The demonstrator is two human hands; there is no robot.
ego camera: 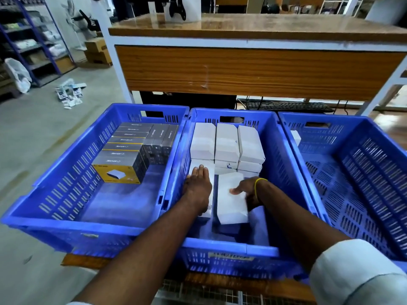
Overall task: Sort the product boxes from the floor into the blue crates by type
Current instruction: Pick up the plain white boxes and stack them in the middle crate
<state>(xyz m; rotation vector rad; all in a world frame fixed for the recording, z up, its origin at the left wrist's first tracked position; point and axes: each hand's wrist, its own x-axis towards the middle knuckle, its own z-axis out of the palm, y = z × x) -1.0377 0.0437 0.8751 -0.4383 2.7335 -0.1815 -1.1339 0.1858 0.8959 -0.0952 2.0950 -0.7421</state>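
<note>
Three blue crates stand side by side. The left crate [66,223] holds several grey and yellow product boxes [123,159]. The middle crate [229,247] holds stacked white boxes [226,142] along its far side. My left hand [197,188] lies flat on a white box [210,170] at the crate's left side, fingers together. My right hand [246,191] grips another white box [231,201] just to the right, thumb on top, the box tilted. The right crate [352,172] shows one white box [296,137] in its far left corner.
A wooden-topped table [253,71] with a white frame stands right behind the crates, a keyboard [288,106] on the floor under it. Loose packets [70,93] lie on the grey floor at left, near blue shelving [33,40]. The crates rest on a wooden pallet [88,260].
</note>
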